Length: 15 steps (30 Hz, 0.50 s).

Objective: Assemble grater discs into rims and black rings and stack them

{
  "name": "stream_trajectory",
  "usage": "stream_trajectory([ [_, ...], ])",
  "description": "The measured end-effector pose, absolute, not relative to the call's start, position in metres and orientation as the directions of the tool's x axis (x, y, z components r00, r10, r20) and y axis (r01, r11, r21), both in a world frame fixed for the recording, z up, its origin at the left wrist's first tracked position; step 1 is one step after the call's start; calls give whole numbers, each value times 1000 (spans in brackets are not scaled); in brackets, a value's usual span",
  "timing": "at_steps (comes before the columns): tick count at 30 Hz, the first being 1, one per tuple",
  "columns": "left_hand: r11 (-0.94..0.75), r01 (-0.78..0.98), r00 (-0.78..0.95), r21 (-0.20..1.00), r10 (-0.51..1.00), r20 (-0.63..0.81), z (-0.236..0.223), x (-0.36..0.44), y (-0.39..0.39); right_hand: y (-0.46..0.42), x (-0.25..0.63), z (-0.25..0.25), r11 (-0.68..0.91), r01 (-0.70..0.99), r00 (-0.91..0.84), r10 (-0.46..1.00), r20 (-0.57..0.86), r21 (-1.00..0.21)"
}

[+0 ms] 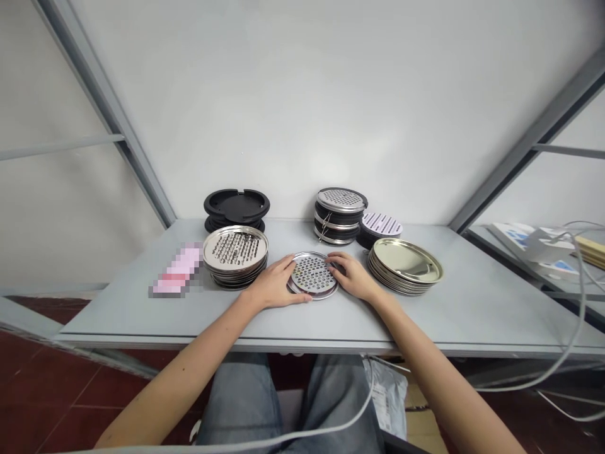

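Note:
A round metal grater plate with rows of raised holes lies flat on the table, on a slightly wider silver round. My left hand grips its left side, thumb along the front edge and fingers at the back left. On the opposite side, my right hand holds the right rim with bent fingers. Left of my left hand stands a stack of metal discs, topped by a grater disc. Just beyond my right hand is a stack of shallow gold-toned metal lids.
Black round trays are stacked at the back left. Behind my hands stands a pile of wire-clasped black and silver graters, beside a black round piece with a pale slotted top. A blurred pink item lies left; a white cable hangs right.

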<state>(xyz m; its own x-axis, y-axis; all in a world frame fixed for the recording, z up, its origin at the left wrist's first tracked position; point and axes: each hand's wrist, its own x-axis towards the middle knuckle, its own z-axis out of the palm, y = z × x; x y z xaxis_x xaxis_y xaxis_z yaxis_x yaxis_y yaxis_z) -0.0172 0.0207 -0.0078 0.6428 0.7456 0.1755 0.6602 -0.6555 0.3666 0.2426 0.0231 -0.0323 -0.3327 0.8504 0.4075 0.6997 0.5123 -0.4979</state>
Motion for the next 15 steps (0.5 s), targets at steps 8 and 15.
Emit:
stream_trajectory([
  [8,-652,651,630,390,750,203,-8,-17,22,28,244,-33,531,691,-342,838,425,-491],
  [15,-639,623,626,452,753,203,-7,-18,22,38,245,-28,527,672,-368,847,382,-520],
])
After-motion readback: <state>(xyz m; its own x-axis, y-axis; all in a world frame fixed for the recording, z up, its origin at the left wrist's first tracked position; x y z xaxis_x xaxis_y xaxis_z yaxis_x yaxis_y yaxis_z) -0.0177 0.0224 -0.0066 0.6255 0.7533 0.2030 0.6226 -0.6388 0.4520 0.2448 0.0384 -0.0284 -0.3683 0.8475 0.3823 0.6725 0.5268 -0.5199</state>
